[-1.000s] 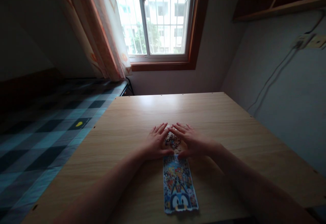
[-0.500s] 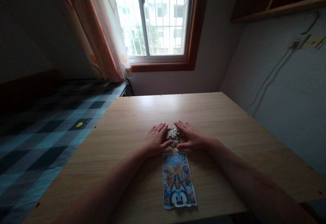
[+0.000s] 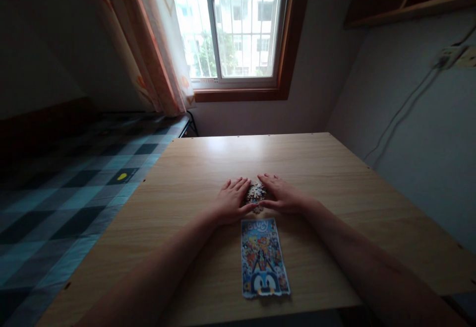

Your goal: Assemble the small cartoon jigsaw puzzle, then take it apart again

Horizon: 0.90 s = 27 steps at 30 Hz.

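Observation:
A small heap of jigsaw puzzle pieces (image 3: 256, 194) lies on the wooden table between my two hands. My left hand (image 3: 234, 200) rests along the heap's left side, fingers stretched out and thumb reaching across the near side. On the right side, my right hand (image 3: 279, 194) mirrors it, open with its thumb towards the other thumb. Both hands cup the pieces without gripping any. Just below the heap lies a colourful picture sheet (image 3: 264, 257) with a blue cartoon dog and a torn-looking bottom edge.
The light wood table (image 3: 201, 168) spreads out around the hands. To the left is a bed with a checked cover (image 3: 74, 178). A window (image 3: 241, 29) and an orange curtain (image 3: 148, 44) are behind the table; a cable (image 3: 401, 108) runs down the right wall.
My thumbs have come closer together at the near side of the heap, and the pieces sit more tightly gathered. The whole view has shifted slightly.

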{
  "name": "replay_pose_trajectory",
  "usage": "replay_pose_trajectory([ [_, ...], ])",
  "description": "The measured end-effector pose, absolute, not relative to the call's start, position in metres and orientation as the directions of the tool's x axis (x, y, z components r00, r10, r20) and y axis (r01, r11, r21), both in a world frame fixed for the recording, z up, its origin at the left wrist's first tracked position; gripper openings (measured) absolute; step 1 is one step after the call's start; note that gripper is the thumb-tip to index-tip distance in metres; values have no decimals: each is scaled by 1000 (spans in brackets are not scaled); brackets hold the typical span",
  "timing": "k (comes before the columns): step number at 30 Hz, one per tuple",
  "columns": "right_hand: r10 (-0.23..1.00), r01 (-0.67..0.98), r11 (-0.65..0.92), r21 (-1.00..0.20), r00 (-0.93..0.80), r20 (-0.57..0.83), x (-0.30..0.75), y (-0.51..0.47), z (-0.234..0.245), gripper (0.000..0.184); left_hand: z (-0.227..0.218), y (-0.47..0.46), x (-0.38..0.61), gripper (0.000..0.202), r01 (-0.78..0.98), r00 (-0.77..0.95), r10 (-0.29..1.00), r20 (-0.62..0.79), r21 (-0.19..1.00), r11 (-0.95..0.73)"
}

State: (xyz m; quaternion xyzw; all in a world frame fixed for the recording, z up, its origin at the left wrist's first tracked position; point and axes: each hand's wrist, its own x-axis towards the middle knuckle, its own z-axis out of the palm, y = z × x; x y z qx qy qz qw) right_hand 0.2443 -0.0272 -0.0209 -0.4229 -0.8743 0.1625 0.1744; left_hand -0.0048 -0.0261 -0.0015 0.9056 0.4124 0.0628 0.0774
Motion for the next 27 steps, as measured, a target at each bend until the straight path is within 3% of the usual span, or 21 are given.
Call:
replay_pose_trajectory([
  [7,753,599,639,-482,-616,233,253,-25,-19,84,8,-28,-8,74,680,708,705,40,230,-696],
  [16,732,530,654,-540,-624,274,253,-26,-13,61,2,-29,-11,80,587,793,607,43,213,-781],
  [23,816,587,577,-568,-446,368,253,-20,-17,47,3,-21,-13,56,677,603,763,231,357,-643],
  [27,797,550,603,-578,-444,409,254,-17,-20,41,1,-15,-15,40,719,489,816,309,387,-577],
])
